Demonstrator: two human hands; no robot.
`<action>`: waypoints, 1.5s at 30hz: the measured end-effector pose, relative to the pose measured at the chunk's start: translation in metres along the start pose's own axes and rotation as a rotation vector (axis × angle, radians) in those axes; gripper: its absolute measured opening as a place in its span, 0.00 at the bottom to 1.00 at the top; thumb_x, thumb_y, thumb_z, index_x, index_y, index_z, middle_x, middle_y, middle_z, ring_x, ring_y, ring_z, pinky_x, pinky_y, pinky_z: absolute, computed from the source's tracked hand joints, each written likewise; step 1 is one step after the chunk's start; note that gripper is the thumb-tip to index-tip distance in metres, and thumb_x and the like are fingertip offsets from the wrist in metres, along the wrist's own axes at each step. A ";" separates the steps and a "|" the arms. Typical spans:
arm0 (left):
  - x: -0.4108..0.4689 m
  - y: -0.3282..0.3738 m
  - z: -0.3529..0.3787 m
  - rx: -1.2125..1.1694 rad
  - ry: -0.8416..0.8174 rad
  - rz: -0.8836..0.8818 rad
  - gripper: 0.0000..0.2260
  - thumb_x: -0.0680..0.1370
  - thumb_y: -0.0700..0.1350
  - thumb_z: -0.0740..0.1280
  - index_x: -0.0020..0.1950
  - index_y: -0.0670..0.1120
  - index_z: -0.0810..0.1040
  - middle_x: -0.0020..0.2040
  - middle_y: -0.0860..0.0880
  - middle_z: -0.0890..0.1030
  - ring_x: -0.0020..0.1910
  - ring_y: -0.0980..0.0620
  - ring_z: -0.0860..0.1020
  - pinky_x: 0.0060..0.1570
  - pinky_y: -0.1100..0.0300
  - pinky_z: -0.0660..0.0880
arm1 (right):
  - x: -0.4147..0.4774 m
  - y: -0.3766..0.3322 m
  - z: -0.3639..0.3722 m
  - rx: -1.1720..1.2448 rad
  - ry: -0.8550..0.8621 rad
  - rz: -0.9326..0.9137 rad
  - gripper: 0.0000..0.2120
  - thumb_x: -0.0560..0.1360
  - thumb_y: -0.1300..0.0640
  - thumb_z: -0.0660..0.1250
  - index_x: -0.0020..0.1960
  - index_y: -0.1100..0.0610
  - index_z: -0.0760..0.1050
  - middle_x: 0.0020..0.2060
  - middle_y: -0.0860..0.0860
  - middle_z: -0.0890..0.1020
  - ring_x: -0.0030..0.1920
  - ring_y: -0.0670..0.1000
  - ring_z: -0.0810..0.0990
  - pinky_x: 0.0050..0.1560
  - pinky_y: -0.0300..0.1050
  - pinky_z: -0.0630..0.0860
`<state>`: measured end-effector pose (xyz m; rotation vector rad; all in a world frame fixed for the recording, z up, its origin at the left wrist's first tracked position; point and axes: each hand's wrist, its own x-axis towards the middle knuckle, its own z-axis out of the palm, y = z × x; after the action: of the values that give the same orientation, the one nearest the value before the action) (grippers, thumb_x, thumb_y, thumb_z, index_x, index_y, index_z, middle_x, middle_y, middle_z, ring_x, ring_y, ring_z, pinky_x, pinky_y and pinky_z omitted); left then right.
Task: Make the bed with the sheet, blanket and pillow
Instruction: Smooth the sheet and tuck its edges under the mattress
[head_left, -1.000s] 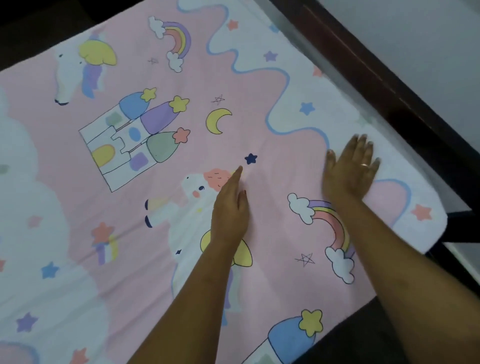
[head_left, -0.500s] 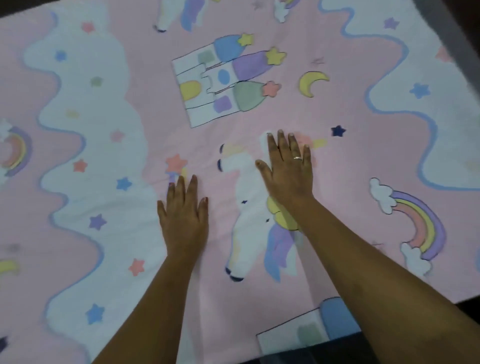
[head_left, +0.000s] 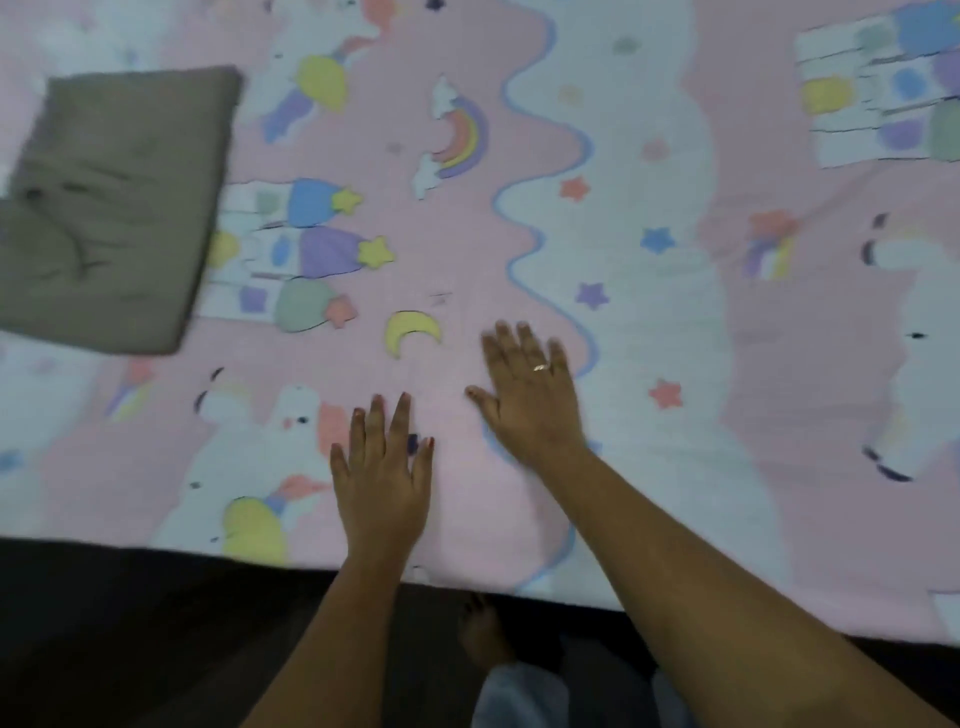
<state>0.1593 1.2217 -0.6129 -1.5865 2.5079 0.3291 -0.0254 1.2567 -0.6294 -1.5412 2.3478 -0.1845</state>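
Observation:
A pink sheet (head_left: 457, 249) printed with unicorns, castles, rainbows and stars lies spread flat over the bed. My left hand (head_left: 382, 478) rests palm down on it near the front edge, fingers straight. My right hand (head_left: 530, 395), with a ring on one finger, lies flat a little farther in and to the right, fingers spread. A grey-brown pillow (head_left: 109, 208) lies on the sheet at the far left. No blanket is in view.
The sheet's front edge (head_left: 519, 582) runs across the lower part of the view, with dark floor (head_left: 130, 634) below it. My bare foot (head_left: 485, 634) stands on the floor close to the bed.
The view has swung left along the bed and both flat hands have slid that way over the sheet. The pillow and the bed's front edge have come into view.

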 end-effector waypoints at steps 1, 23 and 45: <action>-0.005 -0.028 -0.005 -0.011 -0.001 -0.042 0.28 0.79 0.60 0.45 0.76 0.52 0.60 0.75 0.44 0.63 0.73 0.42 0.62 0.67 0.38 0.61 | -0.003 -0.034 0.008 -0.005 -0.028 -0.075 0.31 0.75 0.39 0.51 0.69 0.56 0.72 0.68 0.53 0.74 0.68 0.55 0.72 0.69 0.58 0.61; 0.042 -0.146 -0.061 -0.344 0.142 -0.366 0.22 0.83 0.52 0.52 0.77 0.53 0.55 0.78 0.50 0.51 0.77 0.49 0.46 0.72 0.41 0.45 | -0.009 -0.245 0.035 0.144 -0.222 -0.708 0.26 0.79 0.44 0.52 0.69 0.57 0.70 0.65 0.54 0.76 0.69 0.56 0.69 0.73 0.57 0.57; -0.006 -0.335 -0.076 -0.424 -0.017 -1.014 0.23 0.83 0.52 0.49 0.78 0.55 0.47 0.79 0.51 0.46 0.77 0.47 0.44 0.71 0.39 0.49 | 0.043 -0.379 0.072 -0.060 -0.340 -1.050 0.28 0.80 0.40 0.51 0.77 0.49 0.54 0.77 0.49 0.56 0.77 0.52 0.52 0.74 0.53 0.45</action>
<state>0.4642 1.0678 -0.5726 -2.6997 1.3537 0.7123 0.3128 1.0680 -0.5980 -2.4437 1.1223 -0.0711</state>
